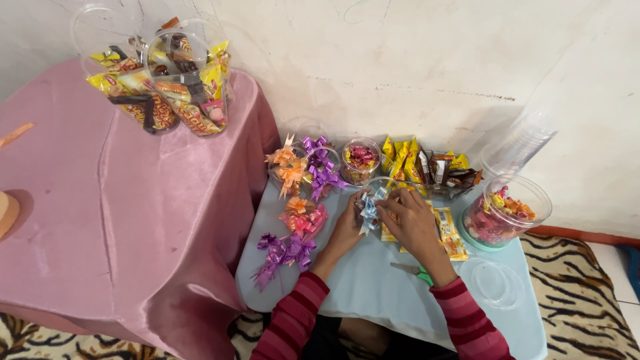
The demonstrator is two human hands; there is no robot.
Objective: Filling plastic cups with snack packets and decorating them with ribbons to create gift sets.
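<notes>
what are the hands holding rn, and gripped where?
Both the left hand and the right hand hold a light blue ribbon bow between them, fingers at its loops; the exact grip spot cannot be told.

Low pale-blue table (373, 280) on tiger-print rug (580, 300) carries ribbon bows (303, 223), candy jar (361, 160), snack packets (451, 232), candy tub (505, 212), scissors (415, 270), clear lid (492, 283); pink-draped table (127, 200) beside it bears filled clear cups (167, 80).
</notes>
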